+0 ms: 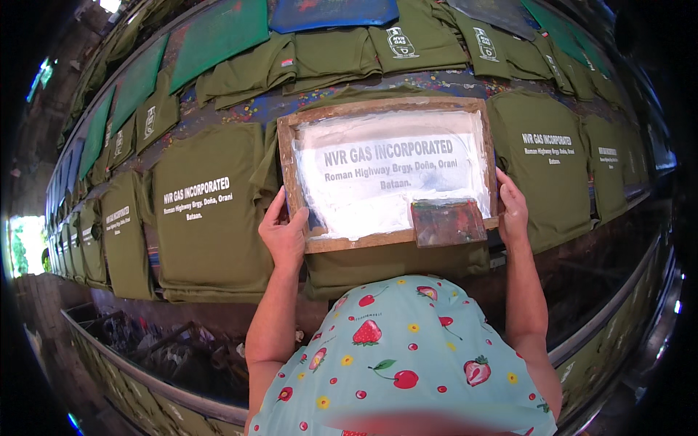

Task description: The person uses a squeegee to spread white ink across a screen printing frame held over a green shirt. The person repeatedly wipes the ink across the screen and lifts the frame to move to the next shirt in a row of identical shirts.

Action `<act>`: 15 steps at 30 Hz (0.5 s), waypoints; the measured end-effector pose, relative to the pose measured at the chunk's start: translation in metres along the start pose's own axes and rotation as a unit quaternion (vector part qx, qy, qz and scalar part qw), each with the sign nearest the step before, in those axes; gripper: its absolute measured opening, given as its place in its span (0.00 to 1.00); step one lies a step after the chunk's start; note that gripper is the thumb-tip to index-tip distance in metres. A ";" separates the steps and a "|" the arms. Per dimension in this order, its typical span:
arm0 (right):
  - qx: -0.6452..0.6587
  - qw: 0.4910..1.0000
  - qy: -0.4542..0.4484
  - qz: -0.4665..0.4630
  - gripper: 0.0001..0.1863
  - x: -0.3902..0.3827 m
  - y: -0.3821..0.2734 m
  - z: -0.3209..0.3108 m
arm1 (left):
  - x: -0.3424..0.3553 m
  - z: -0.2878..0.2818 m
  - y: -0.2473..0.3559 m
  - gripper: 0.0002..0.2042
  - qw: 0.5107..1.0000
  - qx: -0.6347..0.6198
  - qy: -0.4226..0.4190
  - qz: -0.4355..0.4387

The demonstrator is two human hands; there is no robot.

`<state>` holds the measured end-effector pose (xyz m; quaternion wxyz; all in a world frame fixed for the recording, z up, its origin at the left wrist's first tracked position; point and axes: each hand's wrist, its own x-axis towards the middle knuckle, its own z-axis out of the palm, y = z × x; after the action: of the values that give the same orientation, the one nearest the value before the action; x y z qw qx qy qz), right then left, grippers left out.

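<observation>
A wooden-framed screen printing frame (385, 109) lies in front of me over an olive green T-shirt (396, 265), whose lower part shows below it. White ink covers much of its mesh around grey lettering. On the frame's near right edge rests a squeegee (448, 222) with a dark, stained blade or plate. My left hand (285, 231) grips the left side of the frame, thumb on top near the lower corner. At the right side, my right hand (512, 207) holds the frame's edge, its fingers partly hidden.
Olive T-shirts with white print, such as one at the left (211, 211) and one at the right (545, 167), lie along the sloping table. Behind are folded shirts (331, 58) and green boards (222, 40). A trough with scraps (167, 356) runs below the near edge.
</observation>
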<state>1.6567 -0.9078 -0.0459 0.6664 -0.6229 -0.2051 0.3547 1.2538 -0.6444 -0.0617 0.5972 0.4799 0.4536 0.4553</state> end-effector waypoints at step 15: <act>-0.012 0.999 0.035 0.039 0.28 -0.001 0.011 0.002 | 0.009 0.008 0.007 0.32 0.997 -0.005 0.003 -0.078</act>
<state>1.6517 -0.9076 -0.0564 0.6517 -0.6503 -0.1613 0.3554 1.2623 -0.6365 -0.0546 0.6317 0.4389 0.4890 0.4112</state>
